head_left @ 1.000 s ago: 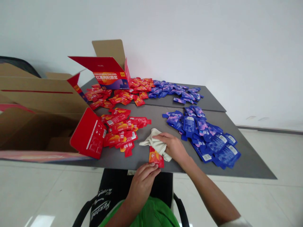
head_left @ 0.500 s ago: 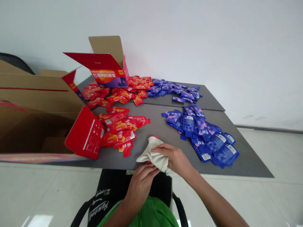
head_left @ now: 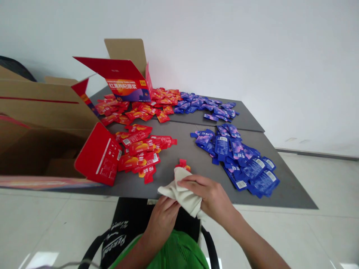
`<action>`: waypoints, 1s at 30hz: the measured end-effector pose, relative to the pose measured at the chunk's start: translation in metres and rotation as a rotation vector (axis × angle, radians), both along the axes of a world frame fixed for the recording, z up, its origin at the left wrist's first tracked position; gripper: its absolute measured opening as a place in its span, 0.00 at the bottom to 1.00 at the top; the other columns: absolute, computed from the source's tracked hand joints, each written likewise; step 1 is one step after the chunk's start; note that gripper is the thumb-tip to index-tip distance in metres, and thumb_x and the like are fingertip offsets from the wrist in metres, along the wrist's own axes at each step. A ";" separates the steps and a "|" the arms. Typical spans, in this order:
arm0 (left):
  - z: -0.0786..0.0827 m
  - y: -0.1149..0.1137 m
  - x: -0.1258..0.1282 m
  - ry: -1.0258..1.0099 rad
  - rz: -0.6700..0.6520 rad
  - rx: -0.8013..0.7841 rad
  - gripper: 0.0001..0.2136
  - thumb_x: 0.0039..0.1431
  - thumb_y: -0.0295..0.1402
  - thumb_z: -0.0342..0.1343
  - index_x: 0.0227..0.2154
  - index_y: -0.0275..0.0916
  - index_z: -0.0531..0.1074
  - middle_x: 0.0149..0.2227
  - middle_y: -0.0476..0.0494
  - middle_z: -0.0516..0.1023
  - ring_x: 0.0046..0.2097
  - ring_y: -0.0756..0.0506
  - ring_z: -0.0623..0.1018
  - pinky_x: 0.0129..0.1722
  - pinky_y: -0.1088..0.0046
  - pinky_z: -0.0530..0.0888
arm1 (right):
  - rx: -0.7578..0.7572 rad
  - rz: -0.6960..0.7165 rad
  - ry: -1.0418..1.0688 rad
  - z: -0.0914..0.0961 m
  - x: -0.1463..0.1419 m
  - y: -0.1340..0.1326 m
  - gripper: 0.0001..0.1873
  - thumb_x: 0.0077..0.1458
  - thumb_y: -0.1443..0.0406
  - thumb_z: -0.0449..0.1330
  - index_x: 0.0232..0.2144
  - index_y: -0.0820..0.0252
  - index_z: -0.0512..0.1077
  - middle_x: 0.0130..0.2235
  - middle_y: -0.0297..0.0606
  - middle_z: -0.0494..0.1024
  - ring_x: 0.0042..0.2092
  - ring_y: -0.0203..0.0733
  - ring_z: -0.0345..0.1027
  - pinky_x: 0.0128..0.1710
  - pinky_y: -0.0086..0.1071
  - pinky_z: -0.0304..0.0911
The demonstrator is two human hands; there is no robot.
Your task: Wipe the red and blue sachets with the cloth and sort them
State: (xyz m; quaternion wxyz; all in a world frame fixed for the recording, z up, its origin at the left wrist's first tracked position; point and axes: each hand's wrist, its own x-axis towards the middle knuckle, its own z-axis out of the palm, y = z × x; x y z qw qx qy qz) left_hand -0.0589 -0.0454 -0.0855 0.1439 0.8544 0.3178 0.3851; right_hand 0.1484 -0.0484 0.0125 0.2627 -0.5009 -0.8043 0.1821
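While the right hand [head_left: 211, 198] is gripping a beige cloth [head_left: 182, 192] with its fingers curled over the top, the left hand [head_left: 163, 218] is pinching the cloth's lower fold, and one red sachet [head_left: 183, 164] is poking out beyond it. Two red heaps [head_left: 137, 149] and two blue heaps [head_left: 238, 160], too many to count, are lying on the grey counter [head_left: 288, 190], beside two open cartons [head_left: 36, 149] [head_left: 126, 86].
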 end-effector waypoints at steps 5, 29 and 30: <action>0.001 0.002 0.000 0.003 -0.013 -0.017 0.14 0.73 0.26 0.48 0.41 0.40 0.81 0.37 0.43 0.83 0.40 0.43 0.81 0.43 0.64 0.80 | -0.092 -0.045 -0.048 -0.024 -0.001 0.005 0.31 0.60 0.76 0.61 0.60 0.42 0.74 0.58 0.33 0.79 0.54 0.41 0.78 0.52 0.30 0.71; 0.031 0.096 0.045 0.382 0.374 -0.147 0.27 0.65 0.45 0.59 0.60 0.34 0.71 0.51 0.31 0.76 0.51 0.32 0.75 0.52 0.54 0.72 | 0.227 -0.448 0.550 -0.061 0.063 -0.044 0.16 0.59 0.60 0.68 0.49 0.49 0.83 0.47 0.45 0.86 0.47 0.53 0.82 0.46 0.40 0.79; 0.032 0.099 0.046 0.390 0.347 -0.181 0.26 0.63 0.44 0.60 0.60 0.34 0.72 0.50 0.31 0.76 0.51 0.32 0.76 0.51 0.55 0.72 | 0.205 -0.400 0.556 -0.059 0.063 -0.043 0.16 0.59 0.60 0.68 0.50 0.48 0.82 0.47 0.45 0.86 0.47 0.53 0.82 0.45 0.39 0.79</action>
